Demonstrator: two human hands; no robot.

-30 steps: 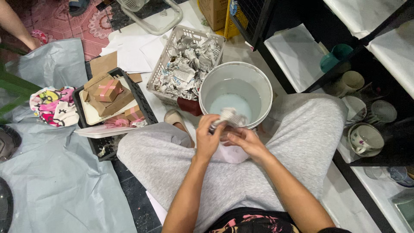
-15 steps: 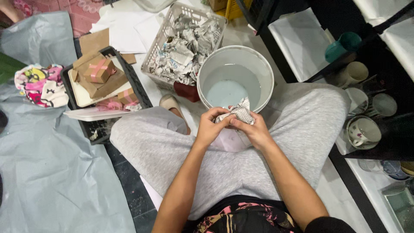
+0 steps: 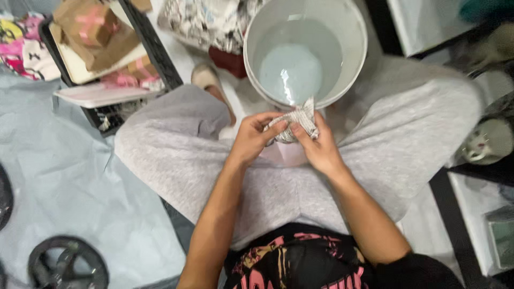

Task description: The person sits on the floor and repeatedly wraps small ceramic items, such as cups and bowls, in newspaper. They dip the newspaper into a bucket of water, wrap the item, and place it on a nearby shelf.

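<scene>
Pinched between left hand (image 3: 250, 138) and right hand (image 3: 320, 151), fingers closed on a newspaper-wrapped bundle (image 3: 293, 123), just below the white bucket (image 3: 353, 64) rim. Long axis tilted, loose paper end pointing up toward bucket. Contents hidden by paper; blurred throughout.

View dropped closer, tilted down — white bucket (image 3: 305, 51) now at top edge, paper-filled basket (image 3: 206, 18) mostly cut off. Newspaper wad (image 3: 293, 126), balled up second ago, now flatter, corner sticking up — left hand (image 3: 251, 138) and right hand (image 3: 320, 151) pinched closer together on it, nearer bucket rim.
</scene>
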